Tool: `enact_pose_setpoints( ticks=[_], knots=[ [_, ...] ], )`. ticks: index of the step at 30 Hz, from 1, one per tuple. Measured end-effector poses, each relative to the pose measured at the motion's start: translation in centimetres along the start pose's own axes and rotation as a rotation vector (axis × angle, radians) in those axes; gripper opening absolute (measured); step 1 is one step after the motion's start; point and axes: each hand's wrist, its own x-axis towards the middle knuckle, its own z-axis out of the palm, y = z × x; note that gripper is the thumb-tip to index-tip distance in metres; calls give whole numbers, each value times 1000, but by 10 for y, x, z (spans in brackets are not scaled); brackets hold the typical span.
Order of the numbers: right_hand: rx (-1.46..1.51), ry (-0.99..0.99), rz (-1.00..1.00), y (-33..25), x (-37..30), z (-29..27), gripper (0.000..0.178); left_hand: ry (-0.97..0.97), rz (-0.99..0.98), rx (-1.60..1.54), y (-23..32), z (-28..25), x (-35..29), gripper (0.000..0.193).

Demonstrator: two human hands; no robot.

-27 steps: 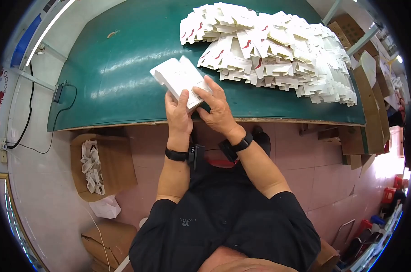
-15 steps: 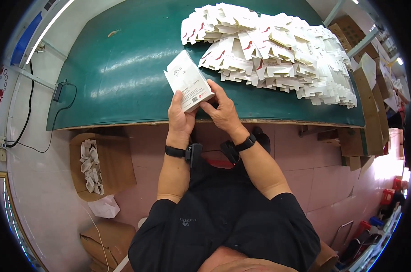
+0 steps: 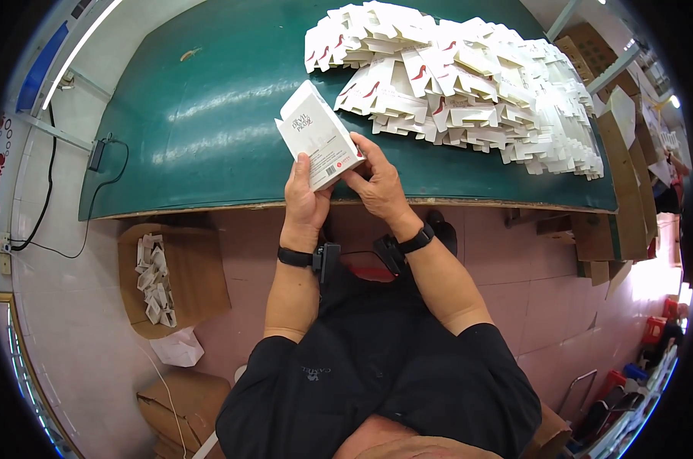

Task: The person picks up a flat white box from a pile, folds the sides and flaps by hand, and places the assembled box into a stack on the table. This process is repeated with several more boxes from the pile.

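Between my two hands is a small white paper box [image 3: 318, 141], tilted above the near edge of the green table, its printed face and barcode turned up toward me. Flaps stick out at its far left end. My left hand [image 3: 306, 197] grips the near left side, the thumb lying along the edge. My right hand [image 3: 377, 177] closes on the near right corner, fingers behind it and thumb at the lower edge. Both wrists wear black bands. A large overlapping heap of similar white boxes [image 3: 461, 84], some with red marks, lies beyond on the table.
The green tabletop [image 3: 209, 115] spreads out left of the heap. Below its left edge stands an open brown carton [image 3: 201, 283] with white box pieces inside. A black cable [image 3: 94, 195] hangs at the left wall. Cardboard cartons [image 3: 621, 168] stand along the table's right end.
The box has tipped slightly, so its printed face shows a little more fully. Both hands keep their hold on it with barely any shift.
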Motion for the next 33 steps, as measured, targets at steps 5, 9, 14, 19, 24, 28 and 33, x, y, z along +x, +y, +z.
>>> enact_pose_setpoints(
  ticks=[5, 9, 14, 19, 24, 28, 33],
  knots=[
    [-44, 79, -7, 1, 0, 4, 59, 3, 67, 110, -7, -2, 1, 52],
    [-27, 101, -70, 0, 1, 5, 58, -1, 86, 93, -7, -2, -1, 50],
    [-37, 96, -65, 0, -1, 4, 59, -18, 61, 73, -7, -5, -1, 50],
    [-30, 89, -83, 0, -1, 6, 62, -17, 44, 43, -5, -3, -2, 52],
    [-93, -1, -44, -7, -5, 3, 65, 47, 22, -68, 2, 7, -4, 54],
    [-83, -3, -90, -2, -5, 4, 69, 55, 9, -110, 2, 1, -2, 54],
    [-64, -53, -69, -2, -5, 1, 72, 63, 6, -120, 3, -5, 0, 53]
  ],
)
